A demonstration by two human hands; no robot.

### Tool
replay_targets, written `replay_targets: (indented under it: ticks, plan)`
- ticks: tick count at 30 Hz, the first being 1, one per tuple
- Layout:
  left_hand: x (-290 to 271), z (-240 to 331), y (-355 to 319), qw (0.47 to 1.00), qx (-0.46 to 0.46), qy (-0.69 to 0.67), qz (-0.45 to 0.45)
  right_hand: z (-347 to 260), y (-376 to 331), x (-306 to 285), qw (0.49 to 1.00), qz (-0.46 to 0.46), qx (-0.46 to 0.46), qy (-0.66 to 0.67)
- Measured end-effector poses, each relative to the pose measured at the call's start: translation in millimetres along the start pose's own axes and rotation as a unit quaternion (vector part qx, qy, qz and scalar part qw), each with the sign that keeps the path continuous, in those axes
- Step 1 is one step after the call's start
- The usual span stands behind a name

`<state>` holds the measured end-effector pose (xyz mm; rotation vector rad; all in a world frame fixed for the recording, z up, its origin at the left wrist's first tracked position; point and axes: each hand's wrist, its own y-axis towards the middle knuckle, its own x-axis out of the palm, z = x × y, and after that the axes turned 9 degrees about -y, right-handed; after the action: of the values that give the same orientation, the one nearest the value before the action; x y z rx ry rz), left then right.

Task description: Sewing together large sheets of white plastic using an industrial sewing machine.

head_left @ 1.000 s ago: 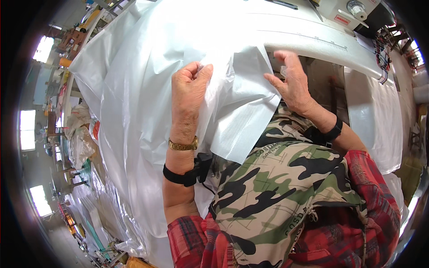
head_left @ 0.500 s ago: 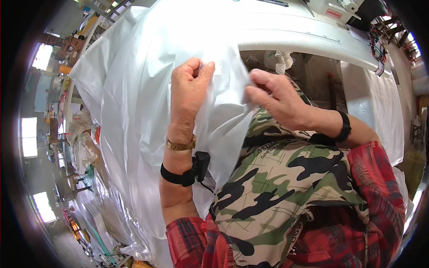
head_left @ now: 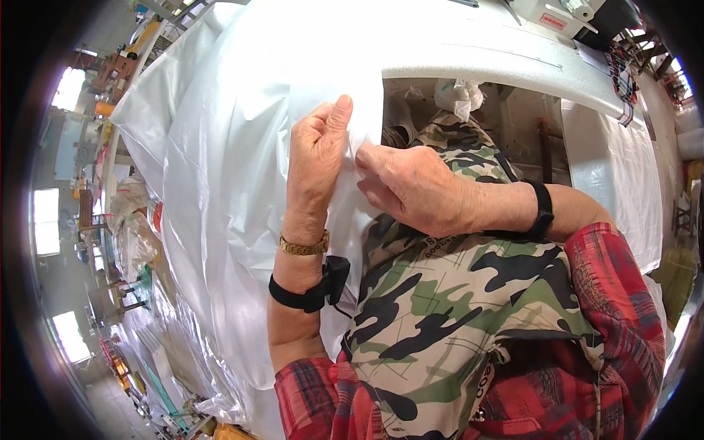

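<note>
Here, both hands (head_left: 315, 161) (head_left: 422, 189) pinch white sheeting (head_left: 227, 205)

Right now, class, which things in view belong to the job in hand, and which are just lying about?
In the job: white sheeting; left hand and right hand, both gripping it.

Apparently lying about: crumpled white plastic beyond the right hand; crumpled plastic bundle, left.

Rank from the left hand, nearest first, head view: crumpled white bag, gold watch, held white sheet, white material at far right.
1. white sheet, against the left hand
2. gold watch, below it
3. crumpled white bag, to the right
4. white material, far right
</note>
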<state>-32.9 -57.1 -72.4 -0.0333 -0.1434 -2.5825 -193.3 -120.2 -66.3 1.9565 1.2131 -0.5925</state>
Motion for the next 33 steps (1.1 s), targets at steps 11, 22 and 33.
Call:
replay_targets:
  ticks: [11, 22, 33]
  plan:
    - [-9.4, 6.7, -46.2, 0.993, -0.026, 0.114, 0.013, -9.9, -13.0, -0.3, 0.990, -0.089, -0.077, -0.078]
    - [-12.1, 12.5, -79.0, 0.964, 0.023, 0.257, 0.065, 10.8, -7.9, -8.7, 0.986, -0.033, -0.152, -0.061]
    - [-4.7, 70.4, -71.9, 0.851, 0.256, 0.449, 0.095, 58.6, 77.8, 71.1, 0.979, -0.124, 0.113, 0.114]
